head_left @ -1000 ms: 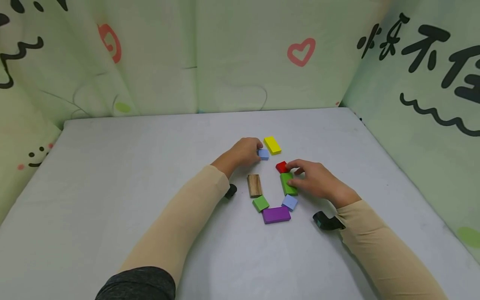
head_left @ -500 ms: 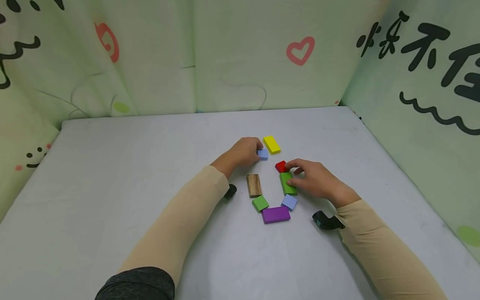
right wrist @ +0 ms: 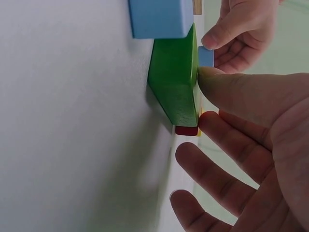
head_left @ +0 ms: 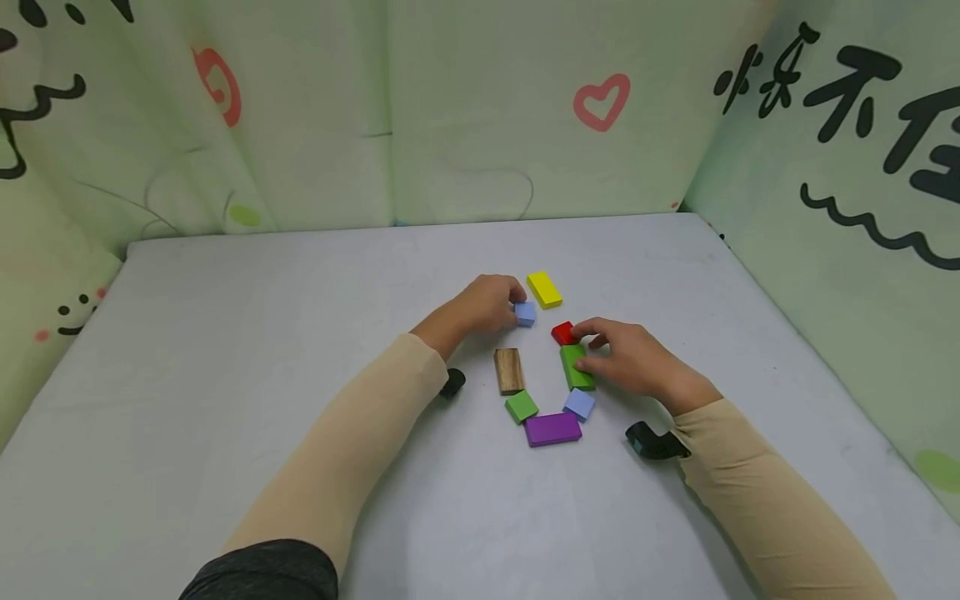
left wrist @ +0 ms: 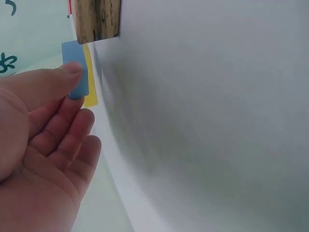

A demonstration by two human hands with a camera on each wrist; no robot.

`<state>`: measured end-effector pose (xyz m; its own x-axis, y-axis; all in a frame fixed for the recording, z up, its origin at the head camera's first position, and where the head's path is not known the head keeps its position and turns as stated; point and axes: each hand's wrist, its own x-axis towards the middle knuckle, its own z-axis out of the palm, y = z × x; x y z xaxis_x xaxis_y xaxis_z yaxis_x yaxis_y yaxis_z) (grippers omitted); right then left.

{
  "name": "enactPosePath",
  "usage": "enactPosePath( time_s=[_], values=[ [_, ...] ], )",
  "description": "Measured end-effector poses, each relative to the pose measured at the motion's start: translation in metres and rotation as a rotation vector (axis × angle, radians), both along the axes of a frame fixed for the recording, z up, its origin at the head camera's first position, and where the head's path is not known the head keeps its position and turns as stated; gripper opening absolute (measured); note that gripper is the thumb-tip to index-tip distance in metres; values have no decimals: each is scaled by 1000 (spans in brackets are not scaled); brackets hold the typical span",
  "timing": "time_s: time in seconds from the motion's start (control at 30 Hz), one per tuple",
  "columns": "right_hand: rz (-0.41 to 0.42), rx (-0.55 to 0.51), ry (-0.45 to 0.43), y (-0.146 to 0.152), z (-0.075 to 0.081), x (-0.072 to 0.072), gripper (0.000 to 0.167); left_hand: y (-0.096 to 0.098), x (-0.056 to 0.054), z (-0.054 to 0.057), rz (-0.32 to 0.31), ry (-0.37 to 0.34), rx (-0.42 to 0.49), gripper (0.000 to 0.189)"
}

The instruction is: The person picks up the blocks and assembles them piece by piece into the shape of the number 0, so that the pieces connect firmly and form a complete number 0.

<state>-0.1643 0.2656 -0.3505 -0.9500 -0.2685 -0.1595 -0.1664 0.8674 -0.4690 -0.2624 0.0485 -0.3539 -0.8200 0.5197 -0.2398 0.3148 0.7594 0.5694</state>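
Note:
My left hand (head_left: 491,302) pinches a small light blue block (head_left: 526,314) between thumb and fingers; the left wrist view shows the thumb across the blue block's (left wrist: 76,72) face. Just beyond it lies a yellow block (head_left: 544,290). My right hand (head_left: 633,354) has its thumb on the long green block (head_left: 576,367) and its index fingertip at the small red block (head_left: 563,333). In the right wrist view, the other fingers are spread beside the green block (right wrist: 174,79), holding nothing.
Nearer me on the white table (head_left: 262,375), a wood-grain block (head_left: 508,372), a small green block (head_left: 521,407), a purple block (head_left: 552,429) and another light blue block (head_left: 579,404) form a U with the long green one. Printed curtains (head_left: 465,117) stand behind the table.
My left hand has drawn the light blue block slightly toward me, and the left forearm has shifted a little left. The right hand and the other blocks stay put.

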Motion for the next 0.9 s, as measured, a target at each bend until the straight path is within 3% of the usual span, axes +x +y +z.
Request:
enactPosePath(
  time_s=[0.13,0.9],
  values=[
    [0,6,1,1,0,0,43,-2,2,1,-31,3,5,40],
    [1,10,1,-1,1,2,43,-15,14,5,-76,-55,-1,37]
  ],
)
